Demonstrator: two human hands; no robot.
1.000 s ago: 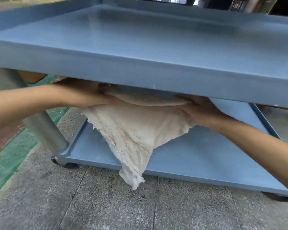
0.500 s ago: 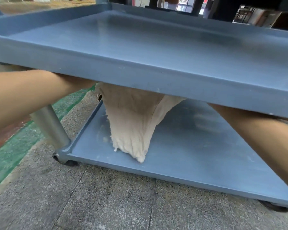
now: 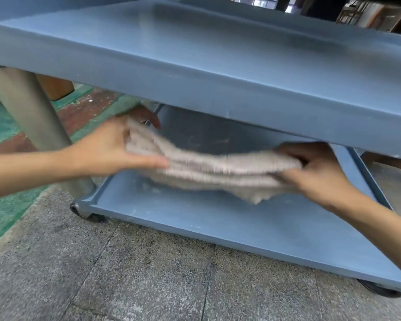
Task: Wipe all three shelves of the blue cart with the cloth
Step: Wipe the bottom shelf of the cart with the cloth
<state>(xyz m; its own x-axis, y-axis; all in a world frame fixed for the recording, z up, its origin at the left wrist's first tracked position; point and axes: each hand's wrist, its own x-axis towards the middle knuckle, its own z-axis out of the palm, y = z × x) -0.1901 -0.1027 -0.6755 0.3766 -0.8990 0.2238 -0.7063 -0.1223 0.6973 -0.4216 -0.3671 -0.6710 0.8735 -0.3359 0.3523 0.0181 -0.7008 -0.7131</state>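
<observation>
- Right then, both hands were under the upper shelf [image 3: 218,72] of the blue cart [image 3: 287,126], with the cloth [image 3: 213,170] stretched between them.
- My left hand [image 3: 111,147] was closed on the cloth's left end, thumb lying along the near edge and fingers tucked behind it.
- My right hand [image 3: 315,167] was closed on the right end, fingers curled over the bunched fabric.
- I saw the cloth folded into a long, layered band, sagging a little toward the right, where a loose corner hung down.
- It sat above the bottom shelf [image 3: 241,230]; motion blur kept me from telling whether the hanging corner touched that shelf.
- Pale dusty smears showed on the bottom shelf beneath the cloth.
- To the left, a grey metal post [image 3: 33,117] ran from the upper shelf down to the cart's near-left corner, where a dark caster [image 3: 93,217] rested on the speckled concrete floor [image 3: 125,274].
- Beyond the post, the floor was painted green and red [image 3: 5,126].
</observation>
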